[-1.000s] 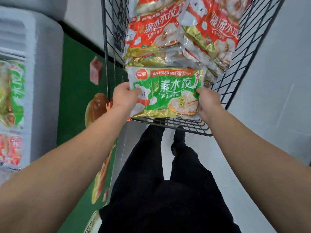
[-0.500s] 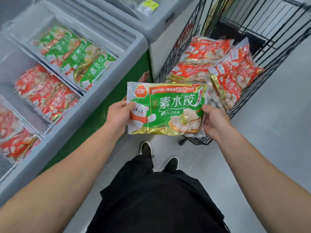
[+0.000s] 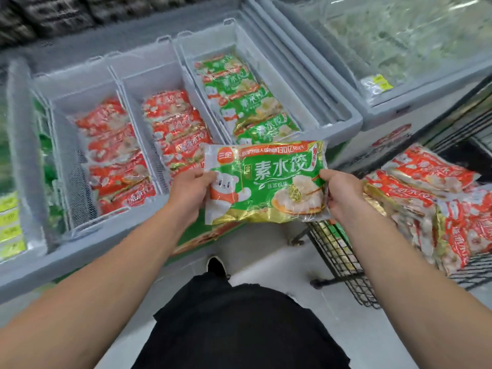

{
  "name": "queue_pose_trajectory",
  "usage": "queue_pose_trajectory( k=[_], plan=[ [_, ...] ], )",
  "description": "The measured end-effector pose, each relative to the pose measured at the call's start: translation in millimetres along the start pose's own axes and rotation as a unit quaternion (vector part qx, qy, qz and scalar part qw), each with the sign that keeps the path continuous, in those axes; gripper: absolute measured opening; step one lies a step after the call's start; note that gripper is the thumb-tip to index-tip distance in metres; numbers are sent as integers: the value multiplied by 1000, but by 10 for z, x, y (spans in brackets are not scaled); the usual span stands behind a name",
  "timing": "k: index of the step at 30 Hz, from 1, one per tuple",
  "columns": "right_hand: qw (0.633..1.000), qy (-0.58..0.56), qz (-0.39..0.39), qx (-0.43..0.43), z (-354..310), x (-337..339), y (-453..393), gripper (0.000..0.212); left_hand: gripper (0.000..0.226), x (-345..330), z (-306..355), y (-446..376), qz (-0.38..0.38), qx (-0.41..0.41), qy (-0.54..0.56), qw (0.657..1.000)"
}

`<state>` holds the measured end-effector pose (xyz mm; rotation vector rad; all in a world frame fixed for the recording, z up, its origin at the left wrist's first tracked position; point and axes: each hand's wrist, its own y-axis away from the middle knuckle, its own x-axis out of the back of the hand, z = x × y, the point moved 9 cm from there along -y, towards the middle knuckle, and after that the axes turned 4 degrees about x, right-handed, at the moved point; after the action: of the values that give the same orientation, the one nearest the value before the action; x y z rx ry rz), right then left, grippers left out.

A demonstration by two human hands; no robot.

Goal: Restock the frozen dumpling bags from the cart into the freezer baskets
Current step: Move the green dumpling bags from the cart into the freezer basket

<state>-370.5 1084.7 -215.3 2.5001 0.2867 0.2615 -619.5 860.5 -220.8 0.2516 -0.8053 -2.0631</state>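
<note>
Gripping the green dumpling bag (image 3: pixel 266 182) by its short edges, your left hand (image 3: pixel 190 187) and right hand (image 3: pixel 343 194) held it level just before the freezer (image 3: pixel 343 121), left of the cart (image 3: pixel 343 259).

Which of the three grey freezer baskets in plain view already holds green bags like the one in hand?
The rightmost grey wire basket, nearest the cart: it holds green dumpling bags; the other two hold red ones.
</note>
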Motion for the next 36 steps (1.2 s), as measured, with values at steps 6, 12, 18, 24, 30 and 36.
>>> queue_pose_trajectory(
  k=[6, 12, 18, 24, 30, 36],
  plan=[
    [998, 43, -35, -1, -226, -1045, -104, 26, 17, 676, 249, -455, 28, 2, 28, 999],
    [995, 76, -57, 21, -628, -1672, -315, 2, 19, 947, 483, -882, 44, 7, 60, 997],
    [991, 108, -75, 32, -1022, -2140, -791, 4, 20, 923, 811, -1362, 62, 25, 80, 995],
    [981, 162, -102, 14, -1346, -2685, -1727, 6, 19, 683, 1199, -2020, 102, 61, 90, 989],
    [963, 231, -136, 7, -1696, -3197, -2710, 15, 19, 327, 1507, -2760, 160, 127, 94, 974],
    [951, 262, -165, 27, -1995, -3729, -3401, 10, 11, 59, 1919, -3538, 199, 136, 72, 968]
  ],
)
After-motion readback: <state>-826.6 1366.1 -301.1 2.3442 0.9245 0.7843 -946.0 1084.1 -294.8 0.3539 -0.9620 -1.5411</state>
